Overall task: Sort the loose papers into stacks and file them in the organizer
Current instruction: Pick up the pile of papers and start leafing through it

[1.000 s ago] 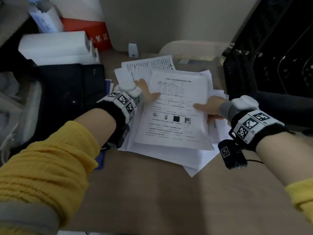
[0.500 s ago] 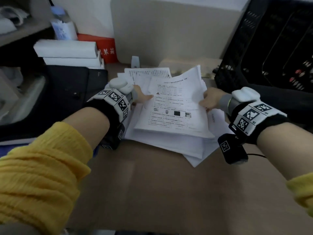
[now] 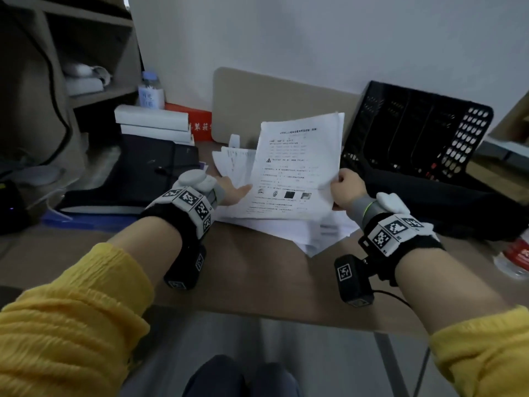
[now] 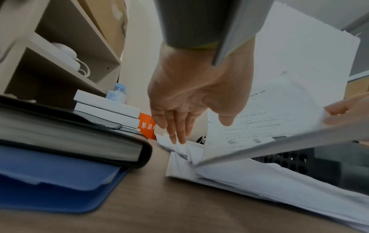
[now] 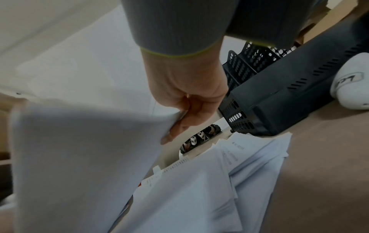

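My right hand [image 3: 343,190] pinches the right edge of a thin bundle of printed sheets [image 3: 297,167] and holds it tilted up off the desk. In the right wrist view its fingers [image 5: 179,126] curl behind the bundle [image 5: 79,149]. My left hand [image 3: 234,191] is open beside the bundle's left edge. In the left wrist view its straight fingers [image 4: 175,135] reach the papers lying behind, and the thumb lies against the bundle's printed face. A messy pile of loose papers [image 3: 315,233] stays on the desk below. The black mesh organizer [image 3: 415,133] stands to the right, its slots dark.
A thick black binder [image 3: 143,176] on a blue folder [image 4: 49,178] lies left of the pile, with white boxes [image 3: 151,124], a red box [image 3: 197,124] and a bottle [image 3: 150,91] behind. A black case [image 3: 443,207] lies before the organizer. A beige board [image 3: 272,104] leans on the wall.
The bundle has risen from flat on the pile to steeply tilted, held at its right edge. My left hand has slipped to its left edge. The head view has lifted.
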A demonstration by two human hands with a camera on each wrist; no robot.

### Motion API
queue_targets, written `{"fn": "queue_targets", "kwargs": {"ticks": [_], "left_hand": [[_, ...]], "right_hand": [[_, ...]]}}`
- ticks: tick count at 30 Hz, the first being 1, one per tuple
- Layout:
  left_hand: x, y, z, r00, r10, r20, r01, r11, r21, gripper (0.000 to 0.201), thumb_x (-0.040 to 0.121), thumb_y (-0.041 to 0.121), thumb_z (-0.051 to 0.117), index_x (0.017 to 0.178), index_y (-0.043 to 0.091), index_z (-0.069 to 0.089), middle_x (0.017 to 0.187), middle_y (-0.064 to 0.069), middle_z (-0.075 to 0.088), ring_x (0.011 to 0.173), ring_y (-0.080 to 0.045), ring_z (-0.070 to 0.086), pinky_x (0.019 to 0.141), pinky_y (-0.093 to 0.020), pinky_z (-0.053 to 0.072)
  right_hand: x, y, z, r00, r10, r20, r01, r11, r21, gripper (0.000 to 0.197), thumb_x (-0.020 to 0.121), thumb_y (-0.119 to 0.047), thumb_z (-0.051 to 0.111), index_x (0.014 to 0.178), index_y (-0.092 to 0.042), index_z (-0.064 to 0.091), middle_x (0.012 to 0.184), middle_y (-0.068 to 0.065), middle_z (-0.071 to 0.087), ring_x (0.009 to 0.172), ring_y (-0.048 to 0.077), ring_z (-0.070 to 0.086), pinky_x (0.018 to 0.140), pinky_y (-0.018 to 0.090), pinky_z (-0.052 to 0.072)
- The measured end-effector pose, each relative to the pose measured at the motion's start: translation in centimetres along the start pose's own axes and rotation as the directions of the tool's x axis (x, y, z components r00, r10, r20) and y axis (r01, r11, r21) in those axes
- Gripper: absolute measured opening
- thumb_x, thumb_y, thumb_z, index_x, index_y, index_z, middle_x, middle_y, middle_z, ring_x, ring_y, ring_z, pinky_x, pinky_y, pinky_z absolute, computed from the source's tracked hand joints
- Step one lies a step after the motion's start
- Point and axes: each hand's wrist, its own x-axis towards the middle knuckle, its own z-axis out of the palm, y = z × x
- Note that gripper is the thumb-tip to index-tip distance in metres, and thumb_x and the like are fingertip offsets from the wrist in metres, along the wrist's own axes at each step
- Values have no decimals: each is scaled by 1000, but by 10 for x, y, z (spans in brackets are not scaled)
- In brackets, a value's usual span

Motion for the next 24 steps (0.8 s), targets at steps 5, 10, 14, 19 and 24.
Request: {"fn": "queue_targets", "kwargs": {"ticks": [5,10,14,19,24], "left_hand": [[-3,-3,-4,999,29,-18,-32,975,-218,85,95,66,17,131,-2,52,134,-20,54,125,-33,50,104,-39,37],[4,-2,-1,977,47,-206,-139,877,-459,49,93,61,39,77,18,58,88,-9,57,84,-25,56,76,-30,41],[28,-2,-6,967,-4,-255,-157,779,-608,59,88,59,53,124,13,60,123,-7,62,115,-25,58,97,-33,45],[62,6,-13,977,19,-210,-168,672,-721,31,91,43,58,102,15,65,98,-3,65,90,-21,63,83,-33,53],[90,17,-20,977,53,-204,-177,736,-654,36,98,28,49,128,10,56,113,-4,60,99,-19,57,80,-26,42]], "right_hand": [[-11,-2,-8,999,-5,49,3,999,47,27,97,-11,37,72,-19,45,86,13,54,73,29,54,57,34,52],[-8,4,-11,995,-16,103,5,994,106,22,98,-10,36,90,-17,55,77,4,51,59,18,46,43,23,38],[18,5,-7,990,-53,129,47,998,51,20,100,-12,37,90,-14,53,69,3,44,52,15,37,37,18,28],[60,9,15,991,-36,130,26,997,79,33,99,-10,41,67,-18,45,62,3,42,50,15,36,38,15,29],[99,6,35,984,37,176,-65,985,157,15,95,-13,49,81,-13,51,68,5,51,46,13,50,46,17,37]]}}
